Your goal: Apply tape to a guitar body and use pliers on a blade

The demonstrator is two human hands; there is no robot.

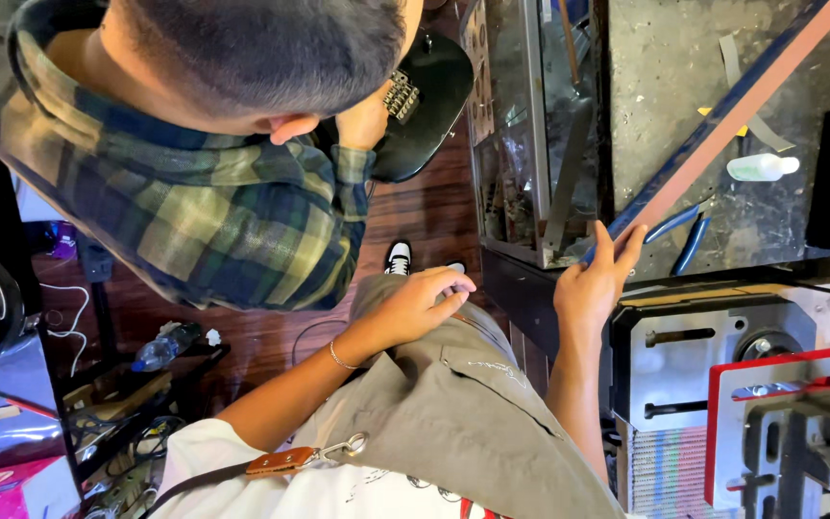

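Observation:
My right hand (pixel 593 284) grips the near end of a long, reddish-brown wooden strip (pixel 742 96) with a dark edge. The strip runs diagonally up and to the right across the dark workbench (pixel 665 67). My left hand (pixel 425 300) rests on my grey apron (pixel 453 413) at my waist. Its fingers are curled, and I cannot see whether anything is in them. A thin bracelet sits on that wrist.
A person in a plaid shirt (pixel 194 183) bends over at the upper left with a black electric guitar (pixel 429 91). Blue-handled pliers (pixel 684 231) and a small white bottle (pixel 763 167) lie on the bench. A metal jig with a red plate (pixel 770 404) stands at the lower right. A glass case (pixel 530 125) is beside the bench.

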